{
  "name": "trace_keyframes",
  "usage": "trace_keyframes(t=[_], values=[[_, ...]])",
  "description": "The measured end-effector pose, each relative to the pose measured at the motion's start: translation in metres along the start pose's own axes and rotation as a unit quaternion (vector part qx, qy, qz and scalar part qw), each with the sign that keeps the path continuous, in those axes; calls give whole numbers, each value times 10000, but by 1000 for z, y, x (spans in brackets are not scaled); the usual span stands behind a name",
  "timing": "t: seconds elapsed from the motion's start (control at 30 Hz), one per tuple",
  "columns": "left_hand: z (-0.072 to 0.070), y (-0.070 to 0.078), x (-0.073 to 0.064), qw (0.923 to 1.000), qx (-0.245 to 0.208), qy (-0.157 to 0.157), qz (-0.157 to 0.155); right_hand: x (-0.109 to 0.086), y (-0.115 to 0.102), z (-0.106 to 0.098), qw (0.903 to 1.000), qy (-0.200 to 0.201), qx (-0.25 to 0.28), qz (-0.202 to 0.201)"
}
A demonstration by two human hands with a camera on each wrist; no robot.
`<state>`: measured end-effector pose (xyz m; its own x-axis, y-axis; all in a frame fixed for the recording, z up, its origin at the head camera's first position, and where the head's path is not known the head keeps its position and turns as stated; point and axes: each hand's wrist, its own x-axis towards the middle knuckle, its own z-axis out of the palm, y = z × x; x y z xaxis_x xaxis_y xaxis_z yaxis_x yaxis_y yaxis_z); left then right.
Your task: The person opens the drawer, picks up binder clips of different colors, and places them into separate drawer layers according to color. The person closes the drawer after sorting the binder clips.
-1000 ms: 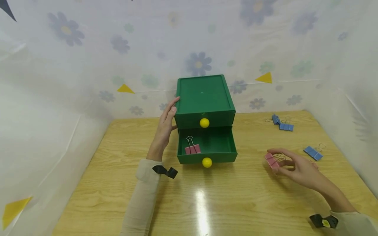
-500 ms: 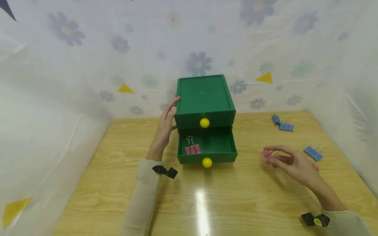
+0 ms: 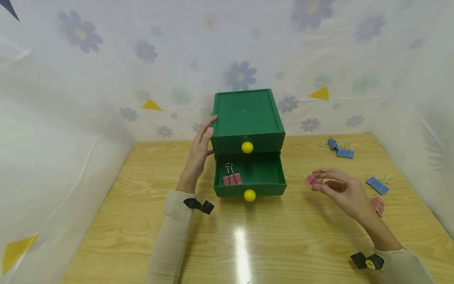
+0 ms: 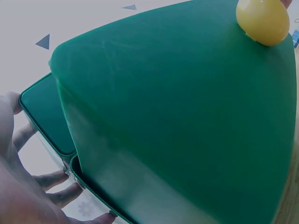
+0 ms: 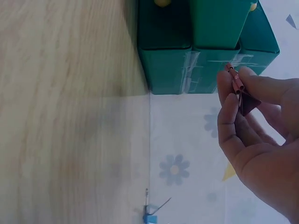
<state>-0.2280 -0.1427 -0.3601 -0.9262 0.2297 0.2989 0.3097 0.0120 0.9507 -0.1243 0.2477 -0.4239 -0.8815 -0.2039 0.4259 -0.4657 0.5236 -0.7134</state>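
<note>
A green cabinet [image 3: 247,112] with two drawers and yellow knobs stands on the wooden table. Its lower drawer [image 3: 260,190] is pulled out, and a pink binder clip [image 3: 232,179] lies inside at the left. Against the cabinet's left side rests my left hand [image 3: 196,157], its fingers extended along the wall. My right hand [image 3: 349,193] pinches another pink binder clip [image 3: 313,180] between thumb and fingers, right of the drawer and apart from it. That clip also shows in the right wrist view, between the fingertips, its wire handles partly hidden.
Two blue binder clips [image 3: 345,153] lie together at the back right. One more blue clip [image 3: 377,184] is nearer the right edge, with a pink clip [image 3: 378,206] just in front, partly behind my right wrist. A flowered curtain [image 3: 170,59] surrounds the table [image 3: 142,221].
My right hand has moved left and slightly up with the pink binder clip, towards the drawer, uncovering the pink clip behind it. My left hand stays against the cabinet.
</note>
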Motion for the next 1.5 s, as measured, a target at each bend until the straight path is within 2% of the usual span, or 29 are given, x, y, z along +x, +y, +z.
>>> trace_keyframes(t=[0.13,0.3,0.43,0.57,0.7,0.77,0.93,0.97,1.2,1.37,1.5], values=[[1,2,0,10000,-26,-14,11,6,-22,1,9996,-7,-139,-264],[0,-3,2,10000,-43,-19,-9,10,-42,2,9994,-90,-46,-341],[-3,-15,7,10000,-68,1,-16,12,-34,5,9983,-194,49,-548],[-4,-23,10,10000,-92,30,16,13,-22,8,9975,-243,413,-510],[-5,-25,10,9999,-86,50,70,16,-23,9,9958,-244,725,-509],[-5,-25,10,9999,-79,58,67,19,-28,10,9956,-251,681,-591],[-5,-21,10,10000,-85,35,22,25,-41,13,9965,-138,743,-360],[-4,-18,8,10000,-86,23,19,27,-43,14,9957,-102,867,-306],[0,1,2,10000,-35,-21,12,36,-58,21,9959,266,866,51],[0,3,1,10000,-39,-19,15,46,-77,29,9953,308,914,-113],[0,2,0,10000,-35,-17,-12,53,-95,35,9970,143,750,-160]])
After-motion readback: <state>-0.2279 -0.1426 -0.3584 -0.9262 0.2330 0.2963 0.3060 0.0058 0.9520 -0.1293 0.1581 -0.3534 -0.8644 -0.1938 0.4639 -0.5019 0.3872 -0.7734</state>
